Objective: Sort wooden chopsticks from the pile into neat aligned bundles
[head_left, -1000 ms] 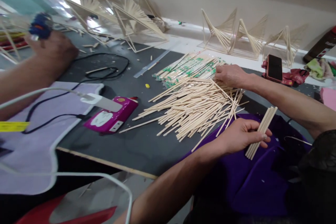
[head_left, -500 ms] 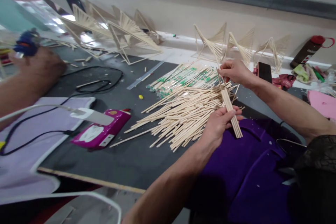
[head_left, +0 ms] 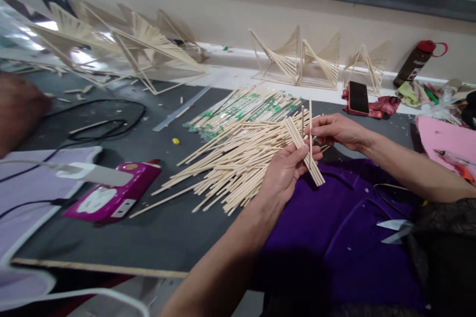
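Note:
Several thin wooden sticks (head_left: pixel 297 137) lie side by side, slanting, with my left hand (head_left: pixel 288 166) closed round them. My right hand (head_left: pixel 332 131) pinches near-upright sticks (head_left: pixel 311 126) just to the right of that bundle, close to my left fingertips. Under and beside both hands spreads a loose pile of wooden sticks (head_left: pixel 230 168) on the dark table (head_left: pixel 178 237). Behind the pile are clear plastic packs of sticks with green print (head_left: pixel 245 106). Purple cloth (head_left: pixel 320 228) lies below my hands.
Stick frames (head_left: pixel 286 62) stand along the wall. A phone (head_left: pixel 358 97), a dark bottle (head_left: pixel 412 65) and pink sheet (head_left: pixel 442 143) are at right; scissors (head_left: pixel 396 231) rest at lower right. A magenta power block (head_left: pixel 115 190) with cables and another person's hand (head_left: pixel 18 109) are at left.
The view has shifted right. My right hand has come down nearer my left hand, and its sticks are now more upright, apart from the bundle's top. The other person's hand is further left.

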Motion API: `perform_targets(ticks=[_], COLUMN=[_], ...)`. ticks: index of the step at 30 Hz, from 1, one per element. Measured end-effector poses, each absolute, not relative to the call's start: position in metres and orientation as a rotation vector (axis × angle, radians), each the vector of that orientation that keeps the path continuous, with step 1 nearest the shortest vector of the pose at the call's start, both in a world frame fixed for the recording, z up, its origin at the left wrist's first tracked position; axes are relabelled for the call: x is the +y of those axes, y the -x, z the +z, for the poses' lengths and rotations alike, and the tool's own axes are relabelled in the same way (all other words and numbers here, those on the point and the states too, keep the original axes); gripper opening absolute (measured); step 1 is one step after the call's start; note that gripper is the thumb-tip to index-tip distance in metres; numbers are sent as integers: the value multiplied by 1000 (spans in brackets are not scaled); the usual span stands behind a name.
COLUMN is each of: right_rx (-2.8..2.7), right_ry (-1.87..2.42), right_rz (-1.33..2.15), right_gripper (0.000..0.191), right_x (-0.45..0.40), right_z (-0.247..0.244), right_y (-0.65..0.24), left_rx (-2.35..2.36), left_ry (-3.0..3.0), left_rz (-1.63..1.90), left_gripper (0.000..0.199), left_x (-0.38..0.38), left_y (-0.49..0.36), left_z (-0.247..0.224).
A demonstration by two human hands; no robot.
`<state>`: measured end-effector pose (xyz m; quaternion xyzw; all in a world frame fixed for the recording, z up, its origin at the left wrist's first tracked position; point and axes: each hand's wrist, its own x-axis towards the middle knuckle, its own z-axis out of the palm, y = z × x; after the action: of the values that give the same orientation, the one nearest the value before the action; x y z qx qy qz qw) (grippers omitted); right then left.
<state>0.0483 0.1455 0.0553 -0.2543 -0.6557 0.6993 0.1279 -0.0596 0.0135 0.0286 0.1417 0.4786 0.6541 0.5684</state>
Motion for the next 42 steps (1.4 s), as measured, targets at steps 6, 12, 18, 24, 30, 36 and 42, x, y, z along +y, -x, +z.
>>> perform_targets(ticks=[6,12,18,24,30,36,42], right_rx=[-2031,-1895,-1820,-1947,-2081,-2394,-3337], right_ry=[642,761,756,664,655,764,452], right_rz=[1886,1875,1903,1787,1677,1417,613], right_gripper=[15,9,7,17,27,25,22], right_x=[134,152,170,166,156,169,150], right_z=[46,57,64,73,83,79,55], right_y=[-52,-50,-39,-32,-17,-39,-50], left_rx=[1178,1205,1243,1203,1211,1202,1169], left_ry=[-407,-429,-438,-458,-489,-426,-401], left_rz=[1488,1389,1369,1447,1485,1780,1958], left_gripper=[15,17,16,19,17,10,7], left_x=[13,11,10,9,6,2,3], left_y=[56,52,50,56,67,84,93], left_z=[24,25,24,29,39,58,61])
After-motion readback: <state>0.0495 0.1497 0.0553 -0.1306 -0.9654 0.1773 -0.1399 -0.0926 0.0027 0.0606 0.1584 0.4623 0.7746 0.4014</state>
